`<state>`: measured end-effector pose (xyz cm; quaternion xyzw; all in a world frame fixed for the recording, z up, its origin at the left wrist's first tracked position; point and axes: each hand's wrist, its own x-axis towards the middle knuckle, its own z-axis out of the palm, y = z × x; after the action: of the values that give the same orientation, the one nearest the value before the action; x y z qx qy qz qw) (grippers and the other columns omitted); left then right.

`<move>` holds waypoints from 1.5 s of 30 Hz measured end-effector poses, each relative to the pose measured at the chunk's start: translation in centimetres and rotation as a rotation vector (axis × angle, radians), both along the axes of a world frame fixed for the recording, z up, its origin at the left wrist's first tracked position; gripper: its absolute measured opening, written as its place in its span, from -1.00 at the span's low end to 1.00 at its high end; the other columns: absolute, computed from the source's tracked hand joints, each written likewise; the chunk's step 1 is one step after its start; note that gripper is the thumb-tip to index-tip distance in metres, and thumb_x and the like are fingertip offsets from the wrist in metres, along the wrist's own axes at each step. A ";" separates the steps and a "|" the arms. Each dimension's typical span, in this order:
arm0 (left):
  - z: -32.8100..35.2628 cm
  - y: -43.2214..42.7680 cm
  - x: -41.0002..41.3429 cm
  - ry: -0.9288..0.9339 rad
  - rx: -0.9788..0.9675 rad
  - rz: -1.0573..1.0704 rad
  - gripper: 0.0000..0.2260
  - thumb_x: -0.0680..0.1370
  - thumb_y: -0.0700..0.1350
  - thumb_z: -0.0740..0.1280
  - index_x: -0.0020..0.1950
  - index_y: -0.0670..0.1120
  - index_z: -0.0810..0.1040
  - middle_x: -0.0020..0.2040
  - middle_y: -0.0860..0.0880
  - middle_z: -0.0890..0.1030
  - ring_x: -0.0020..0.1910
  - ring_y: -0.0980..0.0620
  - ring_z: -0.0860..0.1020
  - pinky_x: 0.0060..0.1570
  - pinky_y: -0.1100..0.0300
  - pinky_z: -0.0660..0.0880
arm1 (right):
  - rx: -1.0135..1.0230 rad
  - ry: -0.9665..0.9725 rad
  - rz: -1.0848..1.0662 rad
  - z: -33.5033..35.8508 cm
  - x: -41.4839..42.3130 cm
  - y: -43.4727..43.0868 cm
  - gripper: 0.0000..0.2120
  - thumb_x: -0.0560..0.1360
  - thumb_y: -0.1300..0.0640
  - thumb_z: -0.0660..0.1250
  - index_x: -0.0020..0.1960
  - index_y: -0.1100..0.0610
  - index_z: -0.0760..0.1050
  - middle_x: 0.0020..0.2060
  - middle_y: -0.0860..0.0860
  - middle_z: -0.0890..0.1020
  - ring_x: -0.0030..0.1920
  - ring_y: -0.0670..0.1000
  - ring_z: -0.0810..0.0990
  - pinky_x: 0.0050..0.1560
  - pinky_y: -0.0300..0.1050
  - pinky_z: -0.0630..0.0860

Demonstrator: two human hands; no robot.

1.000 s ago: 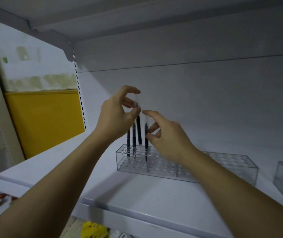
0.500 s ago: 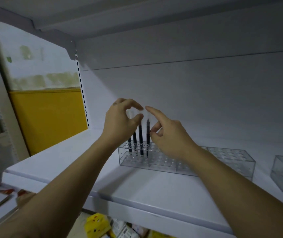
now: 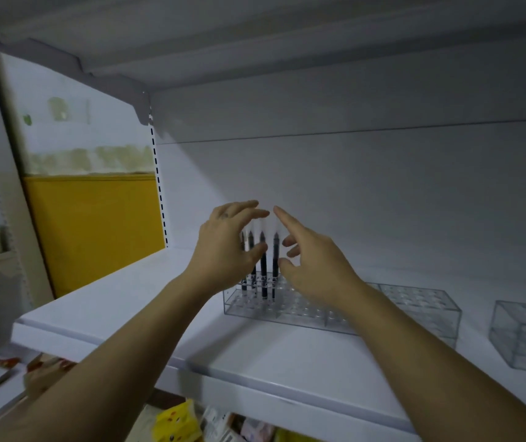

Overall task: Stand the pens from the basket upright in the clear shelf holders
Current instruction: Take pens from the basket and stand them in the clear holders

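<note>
Both hands are up at the white shelf point(image 3: 121, 307), one on either side of a small cluster of dark pens point(image 3: 263, 275). The left hand point(image 3: 226, 247) is open, fingers spread and reaching forward, its thumb crossing in front of the pens; whether it touches them I cannot tell. The right hand point(image 3: 314, 266) is open too, forefinger stretched up and toward the left hand, the other fingers loosely bent, holding nothing. Four pens stand upright in the left end of a long clear holder point(image 3: 303, 314) on the shelf. A second clear holder point(image 3: 523, 339) sits apart to the right. A yellow panel point(image 3: 92, 228) shows beyond the shelf's left end.
</note>
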<state>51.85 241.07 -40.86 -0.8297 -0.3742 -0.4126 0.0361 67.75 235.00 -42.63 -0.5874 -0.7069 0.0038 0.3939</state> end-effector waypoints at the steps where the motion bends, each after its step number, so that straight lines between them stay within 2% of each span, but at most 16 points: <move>1: -0.2 -0.4 -0.2 0.049 0.019 0.016 -0.45 0.49 -0.02 0.42 0.45 0.13 0.34 0.50 0.11 0.29 0.49 0.01 0.14 0.46 -0.07 0.13 | -0.005 -0.022 -0.008 0.1 0.1 -0.3 -0.19 0.54 0.07 0.34 0.52 -0.31 -0.13 0.29 -0.04 0.45 0.17 -0.02 0.50 0.21 -0.05 0.51; 4: -1.0 -2.2 -0.6 0.149 0.061 0.051 -0.33 0.51 0.02 0.40 0.54 0.14 0.14 0.57 0.08 0.12 0.55 -0.01 -0.02 0.51 -0.15 -0.04 | -0.038 -0.060 -0.066 0.8 0.7 -1.7 -0.18 0.52 0.00 0.37 0.54 -0.25 -0.12 0.43 -0.04 0.31 0.36 0.04 0.38 0.31 -0.05 0.39; 7: -1.9 -4.1 -1.1 0.163 0.128 0.022 -0.40 0.52 0.06 0.37 0.51 0.10 0.22 0.53 0.05 0.22 0.55 0.00 0.04 0.52 -0.07 -0.12 | 0.033 -0.053 -0.106 1.3 0.6 -4.1 -0.23 0.50 -0.04 0.38 0.55 -0.19 0.00 0.48 -0.08 0.25 0.44 0.01 0.26 0.39 -0.06 0.29; 11: -3.4 -7.6 -1.8 0.123 0.202 -0.080 -0.52 0.50 0.04 0.40 0.41 0.00 0.43 0.36 -0.02 0.48 0.41 -0.03 0.35 0.50 -0.01 0.03 | 0.073 -0.130 -0.095 0.0 -0.4 -9.4 -0.34 0.50 -0.08 0.38 0.51 -0.16 0.18 0.47 -0.15 0.28 0.46 -0.05 0.19 0.48 -0.11 0.08; 13: -4.4 -10.0 -1.8 0.108 0.214 -0.124 -0.53 0.50 0.08 0.38 0.39 0.00 0.45 0.32 0.00 0.51 0.34 -0.01 0.40 0.46 0.03 0.12 | 0.064 -0.159 -0.123 -1.1 -0.4 -12.4 -0.37 0.50 -0.10 0.37 0.49 -0.17 0.20 0.47 -0.16 0.29 0.47 -0.07 0.18 0.51 -0.10 0.00; 15: -5.7 -12.5 -1.7 0.104 0.210 -0.180 -0.53 0.50 0.13 0.34 0.36 -0.01 0.47 0.29 0.00 0.53 0.30 0.01 0.42 0.40 0.04 0.27 | 0.088 -0.156 -0.132 -2.5 -0.2 -15.1 -0.40 0.48 -0.13 0.38 0.47 -0.16 0.26 0.44 -0.15 0.35 0.45 -0.09 0.24 0.52 -0.08 0.04; 17: -7.3 -15.1 -1.6 0.079 0.208 -0.247 -0.56 0.49 0.13 0.31 0.30 -0.04 0.51 0.23 0.00 0.56 0.25 0.01 0.45 0.28 0.07 0.37 | 0.149 -0.161 -0.143 -4.6 -0.1 -17.5 -0.48 0.47 -0.12 0.40 0.40 -0.10 0.40 0.34 -0.12 0.48 0.35 -0.07 0.39 0.43 -0.10 0.20; 19: -9.6 -17.4 -1.5 -0.001 0.209 -0.282 -0.63 0.50 0.09 0.29 0.22 -0.06 0.55 0.14 0.00 0.58 0.17 0.00 0.46 0.16 0.10 0.41 | 0.267 -0.194 -0.204 -7.2 -0.1 -20.0 -0.61 0.45 -0.05 0.40 0.25 -0.01 0.54 0.11 -0.08 0.62 0.13 -0.04 0.52 0.19 -0.18 0.31; 22: -13.8 -20.4 -1.0 -0.060 0.157 -0.296 -0.71 0.51 0.04 0.29 0.15 -0.06 0.58 0.06 0.00 0.58 0.11 -0.06 0.49 0.06 -0.01 0.45 | 0.316 -0.182 -0.271 -11.7 0.0 -23.2 -0.71 0.38 0.06 0.38 0.09 0.06 0.60 -0.15 -0.05 0.62 -0.10 -0.03 0.53 -0.04 -0.16 0.33; 24: -17.1 -21.5 -0.5 -0.041 0.094 -0.313 -0.73 0.51 0.04 0.30 0.14 -0.05 0.57 0.03 0.00 0.58 0.08 -0.08 0.50 0.01 -0.04 0.47 | 0.227 -0.166 -0.291 -15.2 0.3 -24.6 -0.71 0.35 0.03 0.36 0.05 0.09 0.62 -0.18 -0.01 0.62 -0.13 0.06 0.58 -0.06 -0.08 0.43; 26: -20.5 -22.3 0.1 -0.008 0.009 -0.323 -0.72 0.51 0.07 0.29 0.14 -0.02 0.57 0.03 0.01 0.58 0.06 -0.07 0.50 -0.02 -0.04 0.48 | 0.085 -0.148 -0.328 -18.9 0.8 -25.6 -0.69 0.37 0.00 0.38 0.07 0.08 0.62 -0.12 0.01 0.64 -0.09 0.11 0.60 -0.02 -0.04 0.50; 29: -26.2 -23.6 1.1 0.077 -0.150 -0.346 -0.70 0.50 0.11 0.27 0.14 0.01 0.56 0.04 0.04 0.58 0.07 -0.05 0.51 -0.01 0.00 0.48 | -0.165 -0.084 -0.358 -24.0 1.3 -27.2 -0.66 0.44 0.00 0.43 0.19 0.02 0.57 0.05 -0.02 0.63 0.09 0.07 0.55 0.14 -0.03 0.41; 33: -34.0 -25.0 2.4 0.376 -0.430 -0.281 -0.58 0.50 0.22 0.25 0.29 0.06 0.49 0.22 0.07 0.52 0.27 -0.02 0.41 0.18 0.01 0.38 | -0.497 -0.088 -0.389 -31.5 2.5 -28.5 -0.56 0.52 -0.07 0.33 0.37 0.00 0.44 0.22 -0.03 0.55 0.22 0.05 0.48 0.24 -0.06 0.38; 36: -39.0 -25.4 3.2 0.544 -0.611 -0.240 -0.49 0.51 0.27 0.26 0.39 0.07 0.39 0.36 0.06 0.43 0.40 0.00 0.30 0.29 0.05 0.30 | -0.753 0.047 -0.402 -37.8 3.2 -29.7 -0.52 0.54 -0.09 0.31 0.41 0.04 0.39 0.32 0.00 0.49 0.30 0.05 0.45 0.27 -0.04 0.40; 42: -46.6 -26.3 3.4 0.650 -0.875 -0.190 -0.48 0.44 0.34 0.28 0.29 0.07 0.46 0.29 0.03 0.50 0.32 -0.03 0.40 0.27 0.04 0.36 | -1.066 0.142 -0.404 -46.1 3.7 -31.6 -0.57 0.49 -0.03 0.37 0.28 0.14 0.47 0.19 0.08 0.55 0.18 0.10 0.53 0.13 -0.04 0.50; 45: -50.0 -27.0 2.5 0.768 -1.043 -0.166 -0.42 0.47 0.34 0.25 0.38 0.03 0.39 0.37 -0.04 0.43 0.36 -0.08 0.37 0.31 0.03 0.33 | -1.205 0.172 -0.387 -49.1 4.4 -32.1 -0.68 0.50 0.00 0.37 0.16 0.17 0.53 0.10 0.11 0.60 0.07 0.10 0.57 0.08 0.00 0.56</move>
<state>54.39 214.06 -90.81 -0.8529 -0.4203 0.1476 -0.2721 72.18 202.93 -91.76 -0.8205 -0.4278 0.3766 0.0431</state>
